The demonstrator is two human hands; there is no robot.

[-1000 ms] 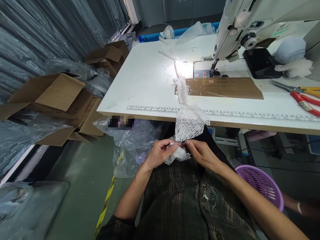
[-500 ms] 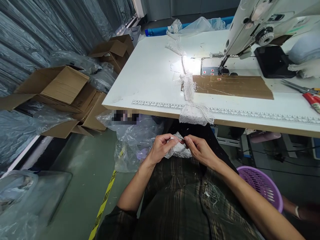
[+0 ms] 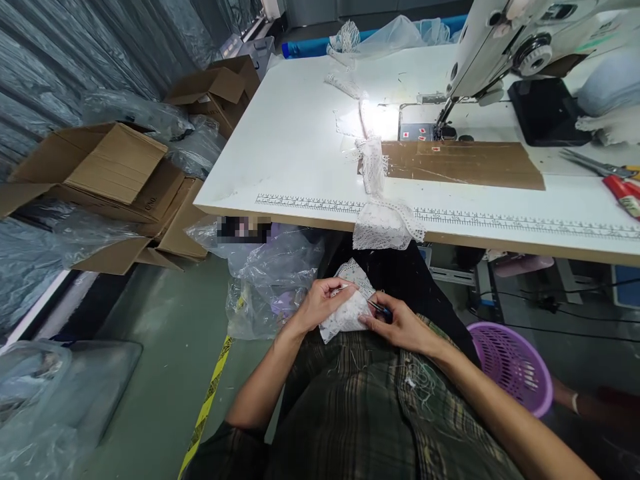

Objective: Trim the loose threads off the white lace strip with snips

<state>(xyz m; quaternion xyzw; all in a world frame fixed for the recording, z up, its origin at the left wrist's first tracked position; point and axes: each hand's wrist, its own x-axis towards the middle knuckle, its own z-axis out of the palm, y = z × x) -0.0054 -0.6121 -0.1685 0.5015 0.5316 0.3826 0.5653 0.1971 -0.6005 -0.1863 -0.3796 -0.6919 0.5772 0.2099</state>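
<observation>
Over my lap, my left hand [image 3: 321,305] pinches a piece of white lace fabric [image 3: 349,313] between thumb and fingers. The fabric hangs unfolded, with a scalloped lace edge at its top. My right hand [image 3: 395,322] is closed around a small dark tool with a metal tip [image 3: 380,309], too small to name surely. Its tip points left at the fabric, and the right thumb touches the fabric's lower right part. Beyond my hands, a strip of white lace pieces [image 3: 383,225] lies across the table and hangs over its front edge.
A sewing machine [image 3: 480,67] stands on the white table [image 3: 290,147], with a cardboard strip [image 3: 465,163] before it. Red-handled scissors [image 3: 620,190] lie at right. A purple basket [image 3: 515,367] is below right; open cardboard boxes [image 3: 115,173] and plastic bags [image 3: 275,273] are at left.
My hands have moved slightly lower and apart. The bunched lace fabric is now spread out, and the dark tool in my right hand shows more clearly. The view has shifted slightly.
</observation>
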